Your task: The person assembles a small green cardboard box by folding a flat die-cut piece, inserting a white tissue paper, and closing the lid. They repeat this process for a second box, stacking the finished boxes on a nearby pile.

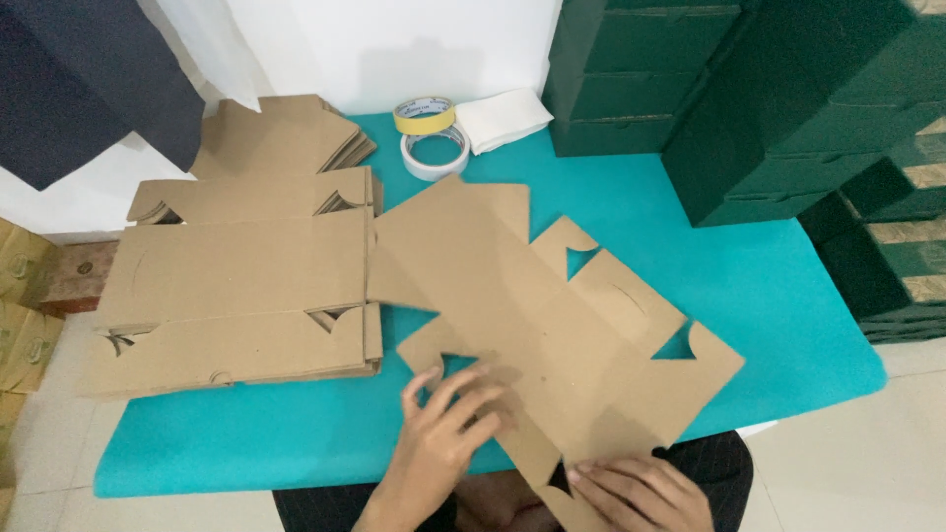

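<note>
— How is the flat cardboard blank [537, 325] laid?

— Slantwise on the teal table [769, 286], its long axis running from far left to near right.

— And the hands?

— Both are pressed flat on its near edge, fingers spread: the left hand [443, 424] at the left flap, the right hand [641, 493] at the near corner.

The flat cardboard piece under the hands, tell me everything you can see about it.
The flat cardboard piece is an unfolded brown box blank, die-cut with flaps, notches and crease lines, and a small curved slit near its right side. It lies turned at an angle on the teal table cover, its near edge hanging over the table toward the person. The left hand rests with spread fingers on its lower left flap; the right hand presses its near corner. Its left edge meets the stack of similar blanks.
</note>
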